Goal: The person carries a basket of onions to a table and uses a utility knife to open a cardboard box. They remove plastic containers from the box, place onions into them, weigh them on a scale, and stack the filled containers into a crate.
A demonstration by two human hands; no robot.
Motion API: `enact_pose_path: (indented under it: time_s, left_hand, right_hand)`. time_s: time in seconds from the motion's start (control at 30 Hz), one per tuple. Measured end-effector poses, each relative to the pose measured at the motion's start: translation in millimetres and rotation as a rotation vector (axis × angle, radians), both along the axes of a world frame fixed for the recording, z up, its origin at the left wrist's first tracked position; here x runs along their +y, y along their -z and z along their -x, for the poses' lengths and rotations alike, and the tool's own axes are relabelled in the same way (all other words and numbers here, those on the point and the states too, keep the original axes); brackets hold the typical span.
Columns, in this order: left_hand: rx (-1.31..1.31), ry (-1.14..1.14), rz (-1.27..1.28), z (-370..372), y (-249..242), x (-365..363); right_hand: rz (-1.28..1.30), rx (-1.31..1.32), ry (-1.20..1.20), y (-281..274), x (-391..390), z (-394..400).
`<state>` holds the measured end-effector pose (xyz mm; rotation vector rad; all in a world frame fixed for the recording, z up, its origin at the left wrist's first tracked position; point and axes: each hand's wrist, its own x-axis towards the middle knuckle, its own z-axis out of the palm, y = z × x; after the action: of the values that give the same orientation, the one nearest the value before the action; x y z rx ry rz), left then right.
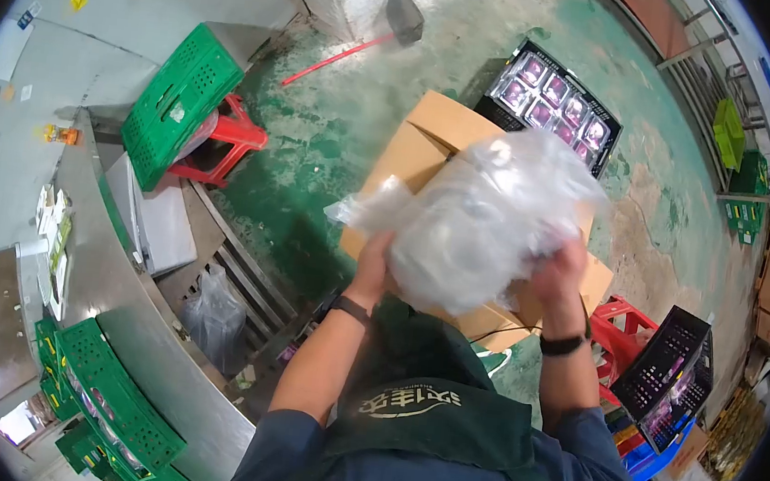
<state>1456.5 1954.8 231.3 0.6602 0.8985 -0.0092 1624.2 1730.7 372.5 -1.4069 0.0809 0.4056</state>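
Observation:
A big, bulging clear plastic bag [489,223] is held up between my two hands, above an open cardboard box [392,162]. My left hand [372,265] grips the bag's near left side, fingers partly hidden behind the plastic. On the right side, my right hand [560,269] is closed on the same bag, slightly blurred. Cloudy, translucent shapes show through the plastic, but I cannot make out what they are. A loose, crumpled end of the bag sticks out to the left. The box's flaps stand open around and below it.
Beyond the box, a black crate [613,137] holds several clear packs with purple contents. A green crate [185,105] leans by a red stool [233,138] at left. Another black crate [668,379] stands at right near a red stool [613,327]. A metal counter [148,338] curves along the left.

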Motion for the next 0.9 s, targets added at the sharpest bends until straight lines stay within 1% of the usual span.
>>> enact_pose_path:
  time_s: [0.03,0.07,0.1,0.13,0.2,0.23,0.27,0.3,0.33,0.37,0.4,0.5,0.57,0.63,0.7,0.77,0.87,0.9]
  left_hand:
    - [0.112,-0.036,-0.041,2,-6,-3]
    - [0.221,-0.078,-0.084,3,-9,-2]
    - [0.137,0.074,-0.036,14,7,-1]
    - [0.156,0.102,-0.003,26,22,-6]
    - [0.201,0.140,0.066,31,19,-26]
    - [0.165,0.136,0.127,34,29,-40]
    - [0.127,0.114,0.171,34,39,-46]
    - [0.142,0.107,0.113,26,21,-45]
    - [0.163,0.094,0.057,19,0,-43]
    - [0.137,0.092,0.039,16,-6,-38]
    - [0.111,0.098,0.021,17,-10,-31]
    - [0.236,0.138,-0.063,28,-27,-9]
    - [0.195,0.128,-0.020,47,-20,3]
    - [0.210,0.077,-0.020,70,-16,6]
    - [0.279,-0.021,-0.072,98,-17,5]
    - [0.353,-0.061,-0.027,128,-2,10]
    - [0.322,-0.121,-0.084,168,-37,25]
    - [0.317,-0.154,-0.086,179,-39,31]
  right_hand:
    - [0.121,0.005,-0.031,17,7,-7]
    - [0.097,0.129,0.004,17,32,-15]
    - [0.073,0.252,0.033,16,50,-18]
    - [0.102,0.246,-0.005,13,57,-18]
    - [0.160,0.238,-0.100,11,63,-15]
    - [0.195,0.229,-0.057,27,64,-20]
    - [0.221,0.219,-0.028,24,72,-22]
    - [0.167,0.209,-0.025,28,75,-24]
    - [0.088,0.188,-0.089,28,77,-28]
    - [0.109,0.207,-0.071,25,84,-28]
    - [0.137,0.176,-0.120,22,87,-31]
    - [0.092,0.194,-0.165,18,89,-37]
    - [0.099,0.193,-0.151,14,92,-42]
    - [0.104,0.216,-0.130,9,95,-46]
    - [0.093,0.202,-0.151,5,97,-47]
    - [0.119,0.197,-0.157,9,94,-53]
    - [0.150,0.192,-0.167,3,95,-51]
    - [0.172,0.185,-0.148,3,96,-53]
